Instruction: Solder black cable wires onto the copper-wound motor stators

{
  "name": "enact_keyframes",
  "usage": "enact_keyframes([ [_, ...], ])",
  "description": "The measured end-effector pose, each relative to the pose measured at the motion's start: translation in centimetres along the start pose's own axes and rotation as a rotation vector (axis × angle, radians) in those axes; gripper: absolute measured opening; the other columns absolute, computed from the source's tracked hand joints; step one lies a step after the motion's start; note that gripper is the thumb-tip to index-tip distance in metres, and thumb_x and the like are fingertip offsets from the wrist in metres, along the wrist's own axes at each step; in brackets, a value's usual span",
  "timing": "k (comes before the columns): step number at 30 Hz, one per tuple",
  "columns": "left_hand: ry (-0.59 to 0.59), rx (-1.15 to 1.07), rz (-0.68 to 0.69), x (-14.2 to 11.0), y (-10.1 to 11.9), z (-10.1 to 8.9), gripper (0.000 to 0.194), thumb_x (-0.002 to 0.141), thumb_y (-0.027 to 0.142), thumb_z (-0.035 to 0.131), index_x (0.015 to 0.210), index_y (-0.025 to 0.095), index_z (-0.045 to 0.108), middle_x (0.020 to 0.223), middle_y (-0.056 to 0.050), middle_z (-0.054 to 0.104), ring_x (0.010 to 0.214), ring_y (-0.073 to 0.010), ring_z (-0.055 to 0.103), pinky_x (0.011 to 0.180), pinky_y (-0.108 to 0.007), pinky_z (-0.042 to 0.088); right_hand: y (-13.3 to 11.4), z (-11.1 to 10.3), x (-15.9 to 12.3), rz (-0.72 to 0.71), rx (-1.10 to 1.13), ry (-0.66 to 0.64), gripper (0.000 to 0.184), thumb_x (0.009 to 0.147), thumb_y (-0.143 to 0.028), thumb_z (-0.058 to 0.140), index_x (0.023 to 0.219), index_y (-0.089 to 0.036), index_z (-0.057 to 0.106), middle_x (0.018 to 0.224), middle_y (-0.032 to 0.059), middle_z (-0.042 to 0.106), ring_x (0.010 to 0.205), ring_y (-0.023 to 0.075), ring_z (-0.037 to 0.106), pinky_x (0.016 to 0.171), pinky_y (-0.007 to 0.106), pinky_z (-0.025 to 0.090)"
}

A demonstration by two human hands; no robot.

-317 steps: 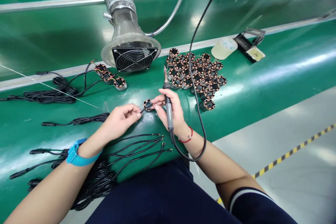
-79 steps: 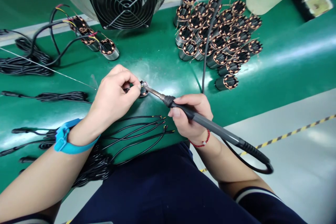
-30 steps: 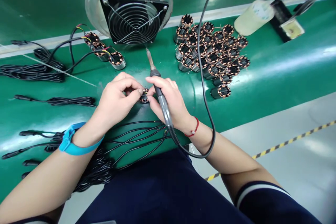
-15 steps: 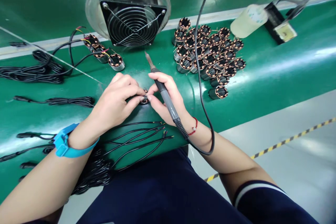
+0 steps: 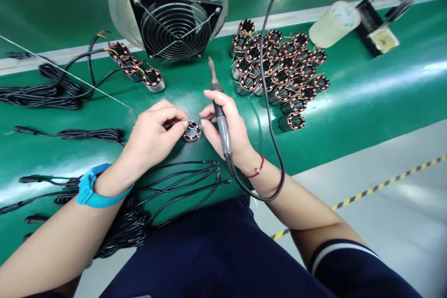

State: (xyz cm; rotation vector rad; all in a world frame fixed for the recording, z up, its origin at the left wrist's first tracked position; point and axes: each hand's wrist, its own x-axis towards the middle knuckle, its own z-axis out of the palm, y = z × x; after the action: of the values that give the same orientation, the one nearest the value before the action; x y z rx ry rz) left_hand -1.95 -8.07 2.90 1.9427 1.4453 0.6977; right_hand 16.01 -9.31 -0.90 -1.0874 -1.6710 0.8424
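Note:
My left hand (image 5: 157, 132) pinches a thin black cable end at the edge of a small copper-wound motor stator (image 5: 192, 131), and a yellow wire shows at the stator. My right hand (image 5: 226, 125) holds a soldering iron (image 5: 220, 123) like a pen, its metal tip (image 5: 211, 71) pointing away from me and clear of the stator. A black power cord (image 5: 268, 102) runs from the iron past my wrist. A blue wrist strap (image 5: 94, 193) circles my left wrist. Part of the stator's far side is hidden by nothing, but my fingers hide the cable's end.
A dense group of upright stators (image 5: 275, 65) stands to the right on the green bench. Several wired stators (image 5: 152, 80) and coiled black cables (image 5: 45, 93) lie to the left. Stripped cable ends (image 5: 181, 191) lie near me. A fume extractor fan (image 5: 176, 28) stands ahead.
My right hand has drawn back from the stator, leaving a gap, and the iron now stands more upright. The stator is more visible, and my left hand has eased slightly left.

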Motion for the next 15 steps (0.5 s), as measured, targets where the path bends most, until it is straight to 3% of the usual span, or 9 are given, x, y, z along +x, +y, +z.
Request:
enact_keyframes([
  [6, -0.014, -0.043, -0.020, 0.05, 0.19, 0.08, 0.011, 0.079, 0.019, 0.057, 0.070, 0.018, 0.065, 0.074, 0.000, 0.057, 0.070, -0.0123, 0.052, 0.061, -0.025, 0.040, 0.00, 0.27, 0.45, 0.046, 0.135, -0.130, 0.043, 0.088, -0.019, 0.050, 0.130, -0.020, 0.040, 0.086, -0.0031, 0.062, 0.078, 0.0107, 0.062, 0.083, 0.028, 0.054],
  [15, -0.009, -0.066, -0.024, 0.11, 0.31, 0.15, 0.012, 0.076, 0.014, 0.056, 0.067, 0.018, 0.061, 0.070, 0.002, 0.053, 0.066, -0.0115, 0.049, 0.057, -0.026, 0.038, 0.36, 0.34, 0.65, -0.004, 0.151, -0.170, 0.044, 0.087, -0.017, 0.050, 0.130, -0.021, 0.041, 0.085, -0.0031, 0.059, 0.076, 0.0109, 0.059, 0.081, 0.029, 0.054],
])
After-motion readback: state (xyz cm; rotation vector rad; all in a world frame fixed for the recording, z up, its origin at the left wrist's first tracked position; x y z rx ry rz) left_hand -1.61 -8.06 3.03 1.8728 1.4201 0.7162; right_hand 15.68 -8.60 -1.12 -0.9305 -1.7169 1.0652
